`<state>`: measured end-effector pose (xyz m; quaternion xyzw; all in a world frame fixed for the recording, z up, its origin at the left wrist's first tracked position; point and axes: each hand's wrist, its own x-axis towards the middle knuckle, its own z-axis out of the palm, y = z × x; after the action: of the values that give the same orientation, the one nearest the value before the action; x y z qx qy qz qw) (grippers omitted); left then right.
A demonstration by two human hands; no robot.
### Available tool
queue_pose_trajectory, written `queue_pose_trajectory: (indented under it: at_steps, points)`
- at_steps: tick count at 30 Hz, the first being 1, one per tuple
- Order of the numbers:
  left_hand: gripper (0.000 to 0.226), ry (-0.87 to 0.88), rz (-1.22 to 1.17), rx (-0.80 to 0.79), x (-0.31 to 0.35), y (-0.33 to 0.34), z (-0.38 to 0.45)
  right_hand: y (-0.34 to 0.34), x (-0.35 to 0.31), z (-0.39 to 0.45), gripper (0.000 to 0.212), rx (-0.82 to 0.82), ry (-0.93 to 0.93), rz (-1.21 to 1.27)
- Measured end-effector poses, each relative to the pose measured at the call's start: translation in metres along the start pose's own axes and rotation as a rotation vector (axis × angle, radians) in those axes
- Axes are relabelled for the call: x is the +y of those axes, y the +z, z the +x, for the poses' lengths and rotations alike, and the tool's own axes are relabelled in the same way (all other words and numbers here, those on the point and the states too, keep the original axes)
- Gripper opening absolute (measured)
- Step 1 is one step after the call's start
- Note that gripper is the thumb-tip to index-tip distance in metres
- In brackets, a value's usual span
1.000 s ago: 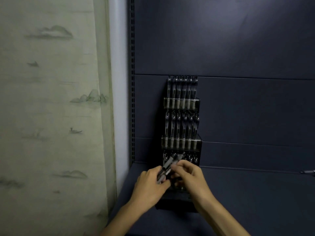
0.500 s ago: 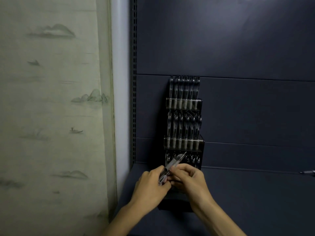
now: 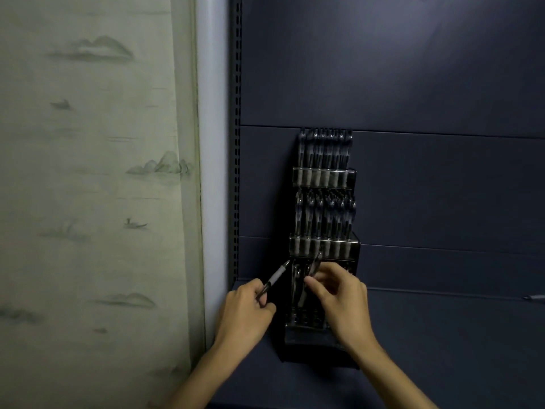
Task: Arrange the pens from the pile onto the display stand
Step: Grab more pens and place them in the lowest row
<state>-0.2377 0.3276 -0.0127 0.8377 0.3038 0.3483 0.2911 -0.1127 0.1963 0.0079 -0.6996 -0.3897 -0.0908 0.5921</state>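
While a slim dark pen with a pale grey grip is clasped in the curled fingers of the left hand, its tip angled up and right, a second dark pen is pinched by the right hand over the lowest tier of the black tiered display stand. Both upper tiers are filled with upright pens, against a dark blue shelf panel.
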Motion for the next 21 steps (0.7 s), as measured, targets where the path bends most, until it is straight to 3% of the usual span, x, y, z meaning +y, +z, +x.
queue_pose_trajectory:
  at_steps: [7,14,21]
  points:
    - [0.029,-0.007,0.025,-0.008,0.001,0.003,-0.002,0.009,0.005,-0.004,0.017,-0.038,-0.001,-0.052]
    - [0.030,-0.002,0.007,-0.007,0.005,0.006,-0.004,0.020,0.022,-0.012,0.013,-0.165,0.010,-0.317]
    - [0.031,0.005,-0.007,-0.004,0.004,0.009,-0.006,0.022,0.022,-0.018,0.012,-0.158,0.005,-0.308]
